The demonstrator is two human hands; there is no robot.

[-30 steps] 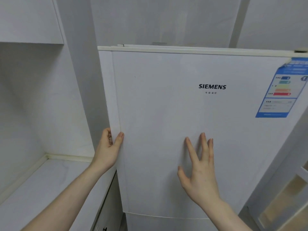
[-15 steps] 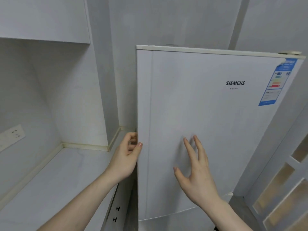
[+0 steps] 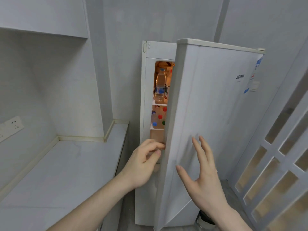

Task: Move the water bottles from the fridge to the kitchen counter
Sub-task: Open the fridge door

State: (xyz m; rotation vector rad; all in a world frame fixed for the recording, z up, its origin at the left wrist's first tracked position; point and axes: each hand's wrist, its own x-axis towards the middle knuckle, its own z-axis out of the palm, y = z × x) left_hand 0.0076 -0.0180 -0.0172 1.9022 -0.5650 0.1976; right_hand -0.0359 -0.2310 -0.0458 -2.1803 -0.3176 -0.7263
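Head view puts your right hand [image 3: 204, 170] nearest the lens, fingers [image 3: 199, 150] spread wide and straight, holding nothing, palm facing the front of the fridge door [image 3: 216, 114]. Whether the palm actually touches the panel I can't tell; it looks placed to steady or guide the swing.

Left of that, your left hand [image 3: 143, 162] has its fingers [image 3: 155, 145] curled round the door's free edge, gripping it. That's the sensible spot: farthest from the hinge, so the pull is easiest.

Beyond your left fingers the gap shows the prize. A clear water bottle [image 3: 160, 85] with a blue label stands upright on the upper shelf, and below it, just above your fingers, coloured bottle caps [image 3: 160, 116] in red, blue and green peek out from the lower shelf. The gap looks too narrow yet for a reach.

Off to the left of your left fingers lies the pale worktop [image 3: 66, 164], close by the fridge, a short carry I'd judge.
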